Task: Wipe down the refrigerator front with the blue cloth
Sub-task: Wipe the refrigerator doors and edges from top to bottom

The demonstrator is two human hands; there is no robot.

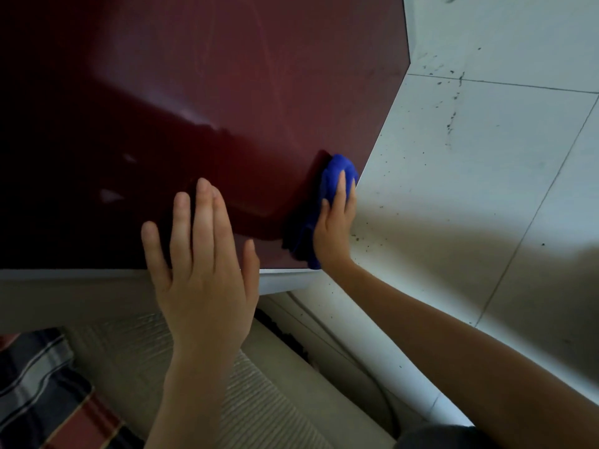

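While bracing the refrigerator front with my flat, released left hand, I am pressing the blue cloth, grasped by my right hand, along its lower edge.

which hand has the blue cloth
The right hand: it presses the blue cloth against the dark red refrigerator front near its edge. The left hand lies flat and open, holding nothing.

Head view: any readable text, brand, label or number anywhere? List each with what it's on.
None readable.
Glossy dark red refrigerator front: no badge, label or digits, only reflections and wipe streaks.
Bunched blue cloth under the right hand: no tag showing.
Left hand, flat on the door: nothing written.
Pale speckled floor tiles: dark specks, no print.
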